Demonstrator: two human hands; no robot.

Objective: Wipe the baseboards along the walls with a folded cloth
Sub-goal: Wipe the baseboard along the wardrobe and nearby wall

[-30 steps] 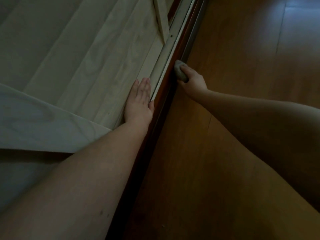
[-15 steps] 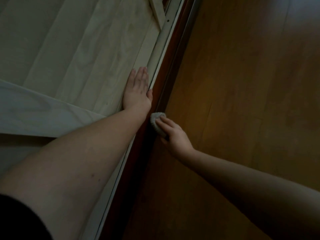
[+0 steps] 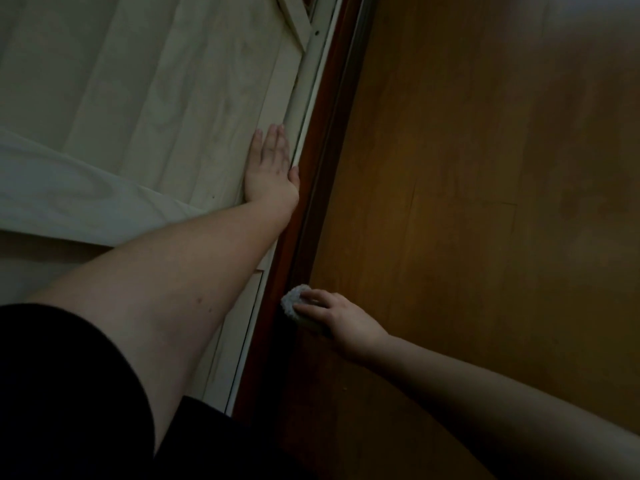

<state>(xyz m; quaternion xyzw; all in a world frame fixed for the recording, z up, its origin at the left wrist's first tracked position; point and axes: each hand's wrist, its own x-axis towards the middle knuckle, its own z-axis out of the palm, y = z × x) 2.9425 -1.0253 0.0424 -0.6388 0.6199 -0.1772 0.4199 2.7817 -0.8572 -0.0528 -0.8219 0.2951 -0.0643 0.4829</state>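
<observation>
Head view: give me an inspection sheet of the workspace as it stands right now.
Surface: wooden floor, orange-brown, bare where visible; dim light.
Job's things: dark red-brown baseboard runs along the foot of the pale wall; folded cloth, light and fuzzy, pressed against it.
Clutter: nothing seen.
Grippers: right hand holds the cloth, fingers on top of it; left hand flat and open on the wall, thumb at the baseboard's top edge.
Cables: nothing seen.
Surroundings: white trim strip above the baseboard; dark sleeve at lower left.

Baseboard [image 3: 313,188] runs between wall panels [image 3: 156,98], left, and floor [image 3: 485,202], right — cloth [image 3: 292,303] seemingly against it.
</observation>
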